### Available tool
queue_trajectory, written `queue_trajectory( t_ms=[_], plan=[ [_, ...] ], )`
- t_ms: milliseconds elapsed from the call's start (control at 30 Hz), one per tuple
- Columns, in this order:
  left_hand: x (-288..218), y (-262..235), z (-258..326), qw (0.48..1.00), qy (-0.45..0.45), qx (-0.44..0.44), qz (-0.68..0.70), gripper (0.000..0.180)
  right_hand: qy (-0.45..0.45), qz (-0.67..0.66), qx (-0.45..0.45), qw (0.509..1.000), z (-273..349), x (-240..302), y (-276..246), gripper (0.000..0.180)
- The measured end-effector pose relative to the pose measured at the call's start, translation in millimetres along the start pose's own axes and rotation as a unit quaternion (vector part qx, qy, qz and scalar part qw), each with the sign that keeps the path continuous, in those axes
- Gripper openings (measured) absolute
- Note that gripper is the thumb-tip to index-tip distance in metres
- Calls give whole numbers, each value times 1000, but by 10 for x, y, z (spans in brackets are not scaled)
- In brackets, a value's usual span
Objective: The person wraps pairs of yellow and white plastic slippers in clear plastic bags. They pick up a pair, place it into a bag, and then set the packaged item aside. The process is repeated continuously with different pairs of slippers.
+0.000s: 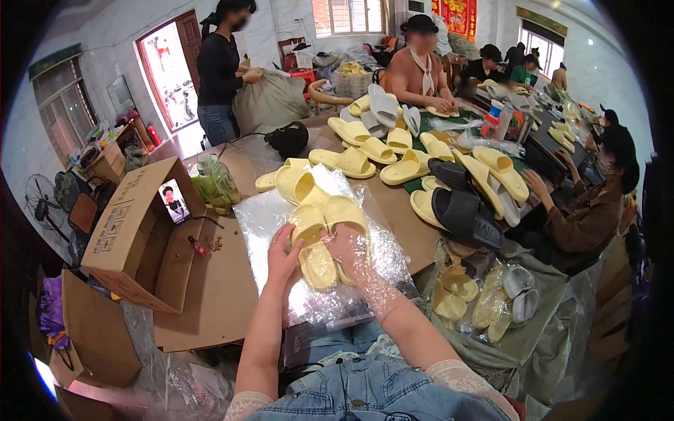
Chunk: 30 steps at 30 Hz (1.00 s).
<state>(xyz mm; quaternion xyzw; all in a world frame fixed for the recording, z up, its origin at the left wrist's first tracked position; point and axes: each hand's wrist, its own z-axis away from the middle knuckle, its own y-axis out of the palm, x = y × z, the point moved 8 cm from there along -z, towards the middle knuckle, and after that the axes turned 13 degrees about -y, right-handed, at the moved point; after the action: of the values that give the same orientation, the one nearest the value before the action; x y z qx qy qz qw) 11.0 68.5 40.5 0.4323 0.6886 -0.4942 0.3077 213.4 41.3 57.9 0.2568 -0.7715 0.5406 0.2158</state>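
Observation:
A pair of pale yellow slippers point(317, 264) lies side by side in front of me, soles toward my body and straps away. My left hand point(283, 254) grips the outer side of the left slipper, thumb on its strap edge. My right hand point(345, 245) holds the right slipper at its strap opening; its fingertips are partly hidden. Clear shiny plastic covers the right hand and wrist, seemingly a bag around the slippers. Beneath lies a stack of clear plastic bags point(263, 219). Another yellow slipper point(298, 184) rests just beyond the pair.
Loose yellow slippers point(411, 165) and a black slipper point(469, 214) are heaped ahead and right. Bagged slippers point(484, 298) fill a sack at lower right. Left stand an open cardboard box point(133, 231) with a phone point(174, 201) and a glass jar point(217, 184). Several people work around the table.

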Motion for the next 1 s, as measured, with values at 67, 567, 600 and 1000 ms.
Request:
queue_trajectory(
  t_ms=[67, 567, 600, 1000],
  plan=[
    [-9, -12, -5, 1000, 2, -3, 4, 48, -1, -6, -1, 1000, -12, -42, 25, 53],
    [-21, -5, -6, 1000, 4, 5, 0, 46, -14, -6, -11, 1000, -33, -96, 69, 52],
    [-21, -5, -7, 1000, 3, 6, -4, 46, -18, -8, -15, 1000, -33, -90, 68, 52],
    [10, -5, -4, 999, -30, 11, 9, 47, -254, -4, 55, 966, 1309, 315, -92, 69]
  ],
)
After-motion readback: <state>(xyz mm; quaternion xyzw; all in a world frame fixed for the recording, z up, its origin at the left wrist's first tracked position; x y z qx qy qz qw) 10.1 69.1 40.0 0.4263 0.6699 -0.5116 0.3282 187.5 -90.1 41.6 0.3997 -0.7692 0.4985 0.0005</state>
